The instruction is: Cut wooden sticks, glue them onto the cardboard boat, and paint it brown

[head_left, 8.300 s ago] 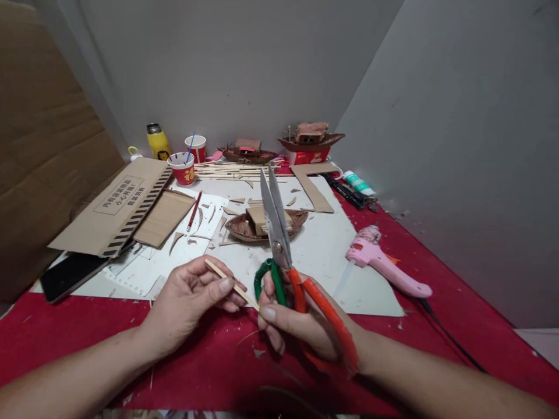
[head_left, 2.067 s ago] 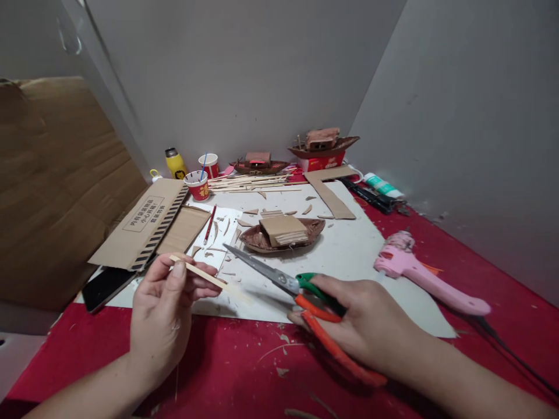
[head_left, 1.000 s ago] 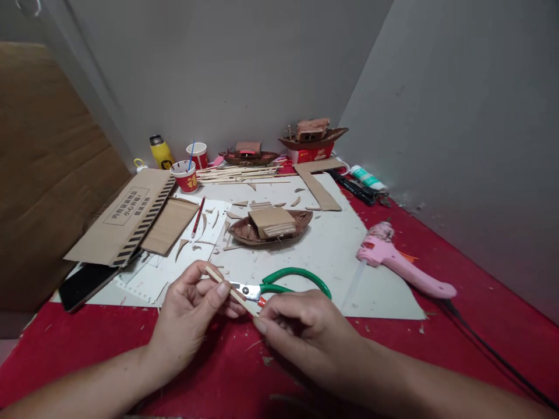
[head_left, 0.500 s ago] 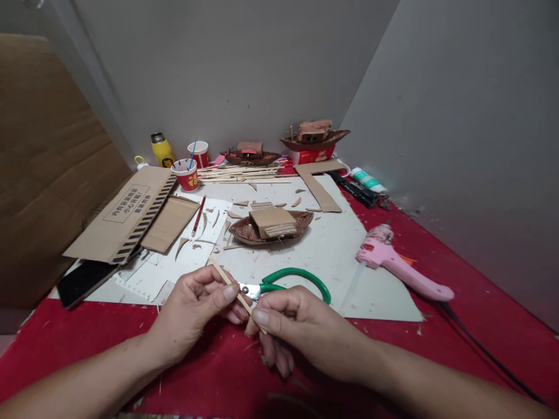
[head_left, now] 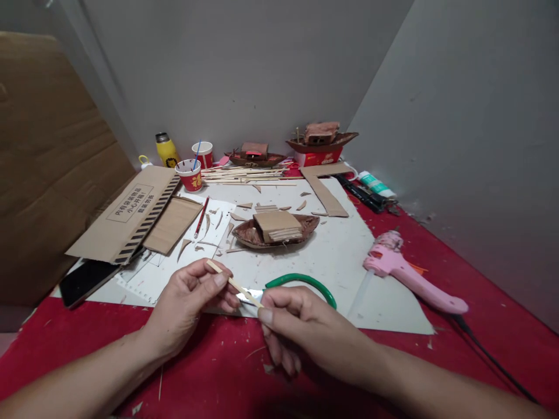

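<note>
the left hand [head_left: 187, 302] pinched a thin wooden stick [head_left: 233, 284] near its far end, its fingers [head_left: 218, 280] closed narrow on it. the right hand [head_left: 301, 326] gripped the near end of the same stick between thumb and forefinger. the stick ran slanted between the two hands, in the air just above the near edge of the white sheet [head_left: 349, 256]. the scissors [head_left: 305, 282] lay flat on that sheet just behind the right hand, unheld, with the blades mostly hidden by the hands

by the look of things the work stood about midway. the brown boat hull [head_left: 275, 230] in the middle of the sheet carried only a bare cardboard block, with cut slivers scattered around it. two painted boats [head_left: 255, 156] stood at the back and seemed finished. the stick in hand was joined to nothing yet, and the pink glue gun [head_left: 406, 273] lay apart on the right, touched by no one

the table [head_left: 218, 372] was covered in red cloth flecked with scraps. a bundle of long sticks [head_left: 244, 172] lay by the back edge, with two paper cups [head_left: 191, 174] and a yellow bottle [head_left: 166, 150] to its left. a printed cardboard flap [head_left: 126, 212] lay on the left, with a dark phone [head_left: 85, 280] near it. plain grey walls [head_left: 244, 70] met in a corner behind the table, and a large brown cardboard sheet [head_left: 48, 174] stood along the left
</note>
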Motion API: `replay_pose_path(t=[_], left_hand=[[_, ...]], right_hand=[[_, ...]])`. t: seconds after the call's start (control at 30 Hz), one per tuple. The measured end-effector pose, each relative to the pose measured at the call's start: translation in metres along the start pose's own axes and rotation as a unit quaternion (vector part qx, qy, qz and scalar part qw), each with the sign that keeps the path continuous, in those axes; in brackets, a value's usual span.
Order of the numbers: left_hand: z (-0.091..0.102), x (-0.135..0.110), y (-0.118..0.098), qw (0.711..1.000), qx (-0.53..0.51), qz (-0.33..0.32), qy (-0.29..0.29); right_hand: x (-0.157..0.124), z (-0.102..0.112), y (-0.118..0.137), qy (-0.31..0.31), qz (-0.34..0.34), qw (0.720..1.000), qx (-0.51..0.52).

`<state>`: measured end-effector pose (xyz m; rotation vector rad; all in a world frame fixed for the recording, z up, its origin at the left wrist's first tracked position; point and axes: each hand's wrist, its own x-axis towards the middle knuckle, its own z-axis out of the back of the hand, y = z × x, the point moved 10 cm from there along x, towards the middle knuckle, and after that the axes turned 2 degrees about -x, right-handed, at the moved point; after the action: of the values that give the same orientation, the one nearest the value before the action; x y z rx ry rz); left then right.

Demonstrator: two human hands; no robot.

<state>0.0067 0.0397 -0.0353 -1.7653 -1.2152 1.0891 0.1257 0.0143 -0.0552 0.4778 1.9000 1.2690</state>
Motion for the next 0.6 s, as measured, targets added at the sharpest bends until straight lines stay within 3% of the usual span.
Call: replay_pose_path(t=[0.17, 0.37, 0.6], left_hand=[[-0.003, 0.001, 0.002, 0.999, -0.004, 0.029, 0.023], [-0.013, -0.004, 0.008, 0.994, 0.076, 0.044, 0.066], [-0.02, -0.009, 0.019, 0.989, 0.092, 0.08, 0.081]], right_hand=[[-0.004, 0.019, 0.002, -0.045, 0.046, 0.998, 0.026], [-0.005, 0.04, 0.01, -0.113, 0.105, 0.985, 0.075], [-0.004, 0.04, 0.016, -0.13, 0.127, 0.98, 0.08]])
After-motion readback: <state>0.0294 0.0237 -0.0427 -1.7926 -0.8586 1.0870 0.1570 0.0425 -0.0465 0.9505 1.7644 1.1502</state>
